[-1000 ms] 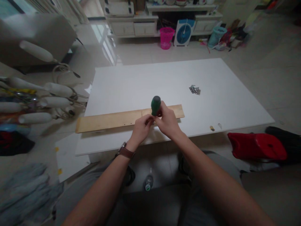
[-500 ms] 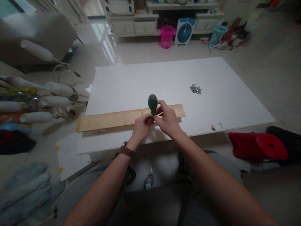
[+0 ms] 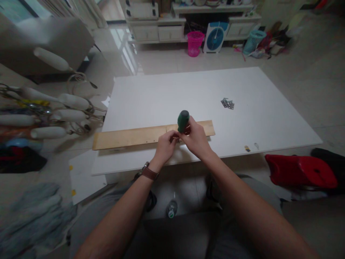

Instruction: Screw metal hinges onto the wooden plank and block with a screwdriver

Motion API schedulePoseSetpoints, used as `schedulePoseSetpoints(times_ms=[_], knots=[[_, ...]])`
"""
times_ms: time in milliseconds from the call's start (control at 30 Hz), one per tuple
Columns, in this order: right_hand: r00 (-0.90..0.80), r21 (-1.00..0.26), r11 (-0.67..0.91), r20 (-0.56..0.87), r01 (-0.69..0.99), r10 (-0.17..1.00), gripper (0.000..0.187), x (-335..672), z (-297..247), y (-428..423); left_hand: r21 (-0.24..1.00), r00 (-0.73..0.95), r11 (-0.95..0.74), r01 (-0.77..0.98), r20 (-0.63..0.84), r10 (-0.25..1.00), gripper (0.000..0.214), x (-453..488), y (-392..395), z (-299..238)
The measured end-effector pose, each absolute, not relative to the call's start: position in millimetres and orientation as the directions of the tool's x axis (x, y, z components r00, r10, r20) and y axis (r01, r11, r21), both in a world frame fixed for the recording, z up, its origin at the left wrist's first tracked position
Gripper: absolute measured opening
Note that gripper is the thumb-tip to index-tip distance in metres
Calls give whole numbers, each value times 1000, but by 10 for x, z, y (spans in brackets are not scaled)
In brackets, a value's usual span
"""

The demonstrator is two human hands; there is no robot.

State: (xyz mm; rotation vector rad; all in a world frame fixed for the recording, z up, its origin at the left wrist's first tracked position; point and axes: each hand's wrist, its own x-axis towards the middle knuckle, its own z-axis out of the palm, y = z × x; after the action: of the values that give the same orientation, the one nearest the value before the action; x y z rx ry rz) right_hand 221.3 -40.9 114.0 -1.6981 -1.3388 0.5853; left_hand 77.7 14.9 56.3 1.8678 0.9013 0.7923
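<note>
The right hand (image 3: pixel 196 138) clasps the upright green-handled screwdriver (image 3: pixel 183 121); the left hand (image 3: pixel 166 145) pinches near its tip on the long pale wooden plank (image 3: pixel 126 137). Rigid, light tool, best gripped by its bulbous handle.

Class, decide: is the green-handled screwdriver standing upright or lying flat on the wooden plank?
Upright: the screwdriver handle points up above the wooden plank, gripped by the right hand.

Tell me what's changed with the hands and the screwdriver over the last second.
The green-handled screwdriver tilted left, then back right, as the right hand regripped it. The left hand stayed pinched at its tip on the wooden plank. Plank and metal brackets haven't moved on the table.
</note>
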Motion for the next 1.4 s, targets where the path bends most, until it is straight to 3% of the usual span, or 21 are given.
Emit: schedulePoseSetpoints(times_ms=[600, 1400], knots=[[282, -843, -34, 141, 536, 949, 43, 2235, 1126, -420, 901, 507, -334, 276, 159, 847, 18, 784, 167, 513], [309, -827, -45, 159, 561, 938, 33, 2207, 1171, -433, 899, 513, -333, 285, 150, 845, 13, 780, 160, 534]])
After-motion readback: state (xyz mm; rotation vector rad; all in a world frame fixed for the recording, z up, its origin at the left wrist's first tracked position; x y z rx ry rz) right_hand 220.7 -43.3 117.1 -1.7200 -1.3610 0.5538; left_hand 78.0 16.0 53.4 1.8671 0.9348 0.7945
